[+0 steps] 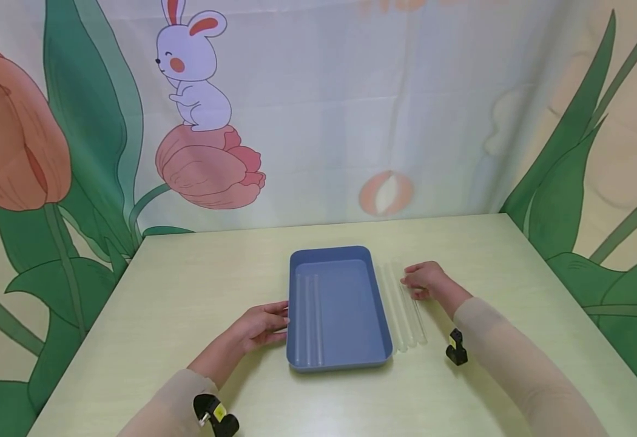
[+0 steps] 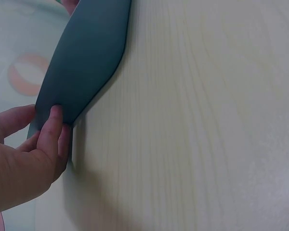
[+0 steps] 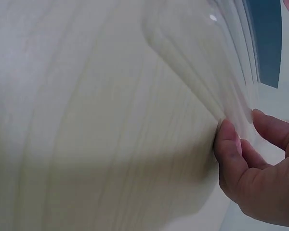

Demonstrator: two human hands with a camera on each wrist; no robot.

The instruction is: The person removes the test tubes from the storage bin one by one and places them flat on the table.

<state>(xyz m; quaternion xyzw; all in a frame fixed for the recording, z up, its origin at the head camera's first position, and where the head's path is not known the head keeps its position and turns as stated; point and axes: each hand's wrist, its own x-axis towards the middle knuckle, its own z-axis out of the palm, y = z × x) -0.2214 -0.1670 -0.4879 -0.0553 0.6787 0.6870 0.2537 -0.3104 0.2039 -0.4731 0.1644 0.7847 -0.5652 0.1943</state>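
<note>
A blue rectangular tray [image 1: 351,315] lies on the table with a few clear test tubes [image 1: 307,321] side by side along its left inner wall. My left hand [image 1: 261,326] touches the tray's left outer wall with its fingertips; in the left wrist view its fingers [image 2: 52,130] rest against the wall near a corner. To the right of the tray, several more clear test tubes [image 1: 397,315] lie lengthwise in a row. My right hand [image 1: 426,279] pinches the outermost test tube [image 3: 183,72] near its far end, between thumb and fingertips.
The pale wood-grain table [image 1: 198,273] runs back to a printed curtain [image 1: 307,109] with a rabbit and flowers. More curtain with large green leaves hangs at both sides. A small black device [image 1: 457,347] shows by the right sleeve, another [image 1: 217,414] at the left wrist.
</note>
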